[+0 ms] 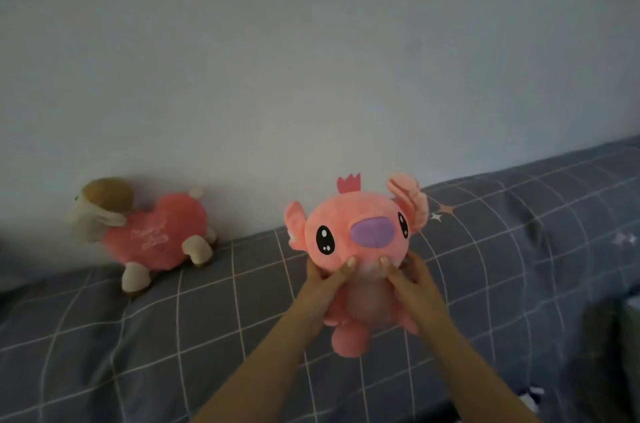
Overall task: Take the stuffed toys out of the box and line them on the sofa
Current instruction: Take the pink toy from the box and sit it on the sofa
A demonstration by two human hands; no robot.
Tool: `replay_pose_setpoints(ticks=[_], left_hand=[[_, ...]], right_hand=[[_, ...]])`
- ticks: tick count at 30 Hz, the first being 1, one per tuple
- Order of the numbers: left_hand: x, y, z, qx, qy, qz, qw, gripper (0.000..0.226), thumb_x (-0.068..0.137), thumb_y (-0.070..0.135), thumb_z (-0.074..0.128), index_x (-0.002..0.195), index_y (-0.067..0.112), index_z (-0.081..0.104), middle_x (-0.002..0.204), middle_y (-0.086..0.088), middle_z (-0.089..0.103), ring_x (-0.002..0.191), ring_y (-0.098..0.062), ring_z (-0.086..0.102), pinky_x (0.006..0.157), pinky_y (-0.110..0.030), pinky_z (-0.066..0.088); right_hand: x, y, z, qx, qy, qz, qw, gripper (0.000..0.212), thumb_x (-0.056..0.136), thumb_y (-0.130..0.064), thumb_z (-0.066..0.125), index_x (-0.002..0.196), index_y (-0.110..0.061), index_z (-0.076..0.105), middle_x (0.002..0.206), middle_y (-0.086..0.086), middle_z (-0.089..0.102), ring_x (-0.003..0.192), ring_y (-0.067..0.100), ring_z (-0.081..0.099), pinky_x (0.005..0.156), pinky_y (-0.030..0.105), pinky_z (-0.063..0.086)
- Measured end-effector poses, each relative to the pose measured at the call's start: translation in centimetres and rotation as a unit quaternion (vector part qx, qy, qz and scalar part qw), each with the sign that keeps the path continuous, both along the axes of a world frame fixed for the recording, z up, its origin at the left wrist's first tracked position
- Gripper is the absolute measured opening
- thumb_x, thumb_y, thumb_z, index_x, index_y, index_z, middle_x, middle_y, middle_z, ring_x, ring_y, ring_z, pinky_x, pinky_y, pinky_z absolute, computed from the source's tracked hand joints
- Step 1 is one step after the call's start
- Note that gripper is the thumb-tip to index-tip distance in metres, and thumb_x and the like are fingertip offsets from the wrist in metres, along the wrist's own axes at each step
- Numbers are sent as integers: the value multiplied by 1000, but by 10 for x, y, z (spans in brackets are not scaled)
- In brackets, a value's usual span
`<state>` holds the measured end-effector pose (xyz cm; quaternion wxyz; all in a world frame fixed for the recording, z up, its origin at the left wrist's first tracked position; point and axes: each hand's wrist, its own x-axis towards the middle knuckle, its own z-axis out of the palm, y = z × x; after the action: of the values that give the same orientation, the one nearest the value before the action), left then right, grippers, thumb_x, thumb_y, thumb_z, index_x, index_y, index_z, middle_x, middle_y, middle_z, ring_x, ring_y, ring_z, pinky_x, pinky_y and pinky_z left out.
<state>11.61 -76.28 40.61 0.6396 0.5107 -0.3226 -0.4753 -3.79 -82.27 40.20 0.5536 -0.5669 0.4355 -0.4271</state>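
A pink stuffed toy (360, 235) with big ears, black eyes and a purple nose is upright at the middle of the sofa (173, 325), facing me. My left hand (325, 279) and my right hand (412, 279) grip its body from both sides, just under the head. To the left, a pink heart-bodied stuffed animal (152, 232) with beige legs and a brown head leans against the wall. The box is out of view.
The sofa wears a grey cover with a white grid and rises toward the right. A pale wall (311, 59) stands right behind it. A dark blurred object (609, 353) sits at the right edge.
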Motion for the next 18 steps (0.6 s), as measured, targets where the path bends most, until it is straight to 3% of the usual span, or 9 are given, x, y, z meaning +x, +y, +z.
replay_pose_setpoints(ticks=[3, 8, 11, 14, 18], left_hand=[[26, -51, 23, -35, -27, 43, 998, 104, 55, 45, 84, 141, 27, 28, 137, -2, 53, 117, -21, 59, 94, -46, 53], [72, -112, 50, -102, -69, 112, 986, 96, 55, 46, 87, 136, 31, 38, 132, -1, 58, 115, -24, 61, 91, -53, 53], [88, -131, 47, -78, -119, 156, 978, 102, 52, 53, 86, 138, 30, 35, 132, 1, 57, 115, -22, 61, 93, -50, 52], [90, -141, 23, -56, -163, 169, 970, 99, 61, 54, 76, 143, 38, 22, 134, -4, 56, 113, -19, 60, 95, -44, 52], [85, -150, -10, 11, -181, 187, 965, 93, 82, 43, 66, 150, 34, 3, 155, -8, 28, 137, -27, 38, 111, -46, 36]], right_hand=[[32, -66, 26, -54, 30, 46, 997, 76, 55, -80, 64, 122, -47, 49, 120, -9, 65, 112, 22, 60, 95, 46, 49], [84, -134, 60, -79, 28, 118, 989, 71, 78, -61, 59, 139, -34, 34, 125, 8, 62, 112, 27, 59, 85, 34, 48], [106, -157, 45, -84, 45, 123, 988, 66, 84, -59, 52, 141, -35, 30, 130, 7, 58, 118, 29, 55, 90, 34, 43], [120, -172, 7, -61, 74, 94, 991, 67, 69, -76, 47, 131, -55, 32, 136, 0, 54, 127, 33, 46, 106, 50, 36], [114, -176, -23, -114, 159, 48, 980, 66, 74, -72, 43, 135, -47, 36, 132, 5, 59, 121, 34, 51, 106, 47, 36]])
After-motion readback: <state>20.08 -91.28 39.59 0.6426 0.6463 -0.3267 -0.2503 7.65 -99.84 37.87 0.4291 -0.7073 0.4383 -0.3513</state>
